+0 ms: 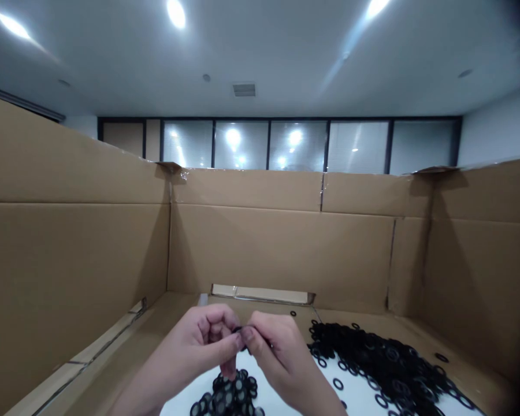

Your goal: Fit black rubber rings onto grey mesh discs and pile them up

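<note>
My left hand (214, 335) and my right hand (274, 346) meet at the fingertips, low in the middle of the view. Pinched between both thumbs and index fingers is a small black ring (237, 330), mostly covered by the fingers. Below my left hand lies a heap of small black round pieces (227, 396) with greyish centres. To the right of my right hand spreads a larger pile of flat black rings (381, 361), with several loose ones along its near edge. Both piles rest on a white sheet (325, 390).
Tall cardboard walls (281, 248) stand at the back, left and right. A folded cardboard strip (264, 293) sits at the foot of the back wall. Single rings lie apart, one near the back (293, 314) and one at the right (441, 357).
</note>
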The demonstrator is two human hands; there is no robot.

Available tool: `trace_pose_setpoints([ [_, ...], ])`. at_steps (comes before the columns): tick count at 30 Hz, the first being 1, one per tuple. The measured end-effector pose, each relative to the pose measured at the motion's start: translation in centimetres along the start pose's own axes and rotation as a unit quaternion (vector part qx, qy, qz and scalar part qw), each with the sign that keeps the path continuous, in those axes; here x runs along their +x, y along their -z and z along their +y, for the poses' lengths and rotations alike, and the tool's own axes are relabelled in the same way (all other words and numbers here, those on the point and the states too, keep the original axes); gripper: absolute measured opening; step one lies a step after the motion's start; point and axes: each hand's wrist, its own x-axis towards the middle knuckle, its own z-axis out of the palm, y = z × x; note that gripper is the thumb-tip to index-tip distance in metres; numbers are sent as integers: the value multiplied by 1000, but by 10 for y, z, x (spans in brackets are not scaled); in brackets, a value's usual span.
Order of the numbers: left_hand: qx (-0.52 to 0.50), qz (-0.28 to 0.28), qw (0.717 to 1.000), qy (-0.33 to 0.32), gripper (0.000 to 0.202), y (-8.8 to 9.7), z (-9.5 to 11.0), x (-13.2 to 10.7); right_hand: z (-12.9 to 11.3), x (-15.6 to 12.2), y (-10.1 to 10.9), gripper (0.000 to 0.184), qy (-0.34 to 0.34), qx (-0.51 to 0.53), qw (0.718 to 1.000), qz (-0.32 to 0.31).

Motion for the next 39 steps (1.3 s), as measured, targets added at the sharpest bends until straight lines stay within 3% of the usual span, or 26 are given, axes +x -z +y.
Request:
trace_pose_setpoints([
  [8, -108, 20, 992, -62, 32, -21, -7, 8, -6, 2, -10, 40, 12, 71, 988, 138],
  [12, -124, 36, 990, -60, 30, -25, -7, 8, -9, 3, -10, 41, 23, 118, 985, 125],
  [23, -19, 81, 996, -36, 29, -19, -4, 10, 8, 1, 4, 40, 40, 54, 996, 66],
  [28, -11, 60, 998, -36, 33, -13, -9, 10, 12, 0, 8, 36, 60, -11, 996, 72],
  [32, -69, 57, 994, -63, 27, -20, -10, 11, 7, 1, -4, 34, 90, -18, 984, 152],
  [36, -165, 91, 978, -86, 20, -37, -14, 13, 4, -1, -26, 35, 50, 1, 962, 270],
  [39, -192, 117, 971, -83, 20, -43, -16, 13, 4, -3, -33, 36, 20, 34, 962, 272],
])
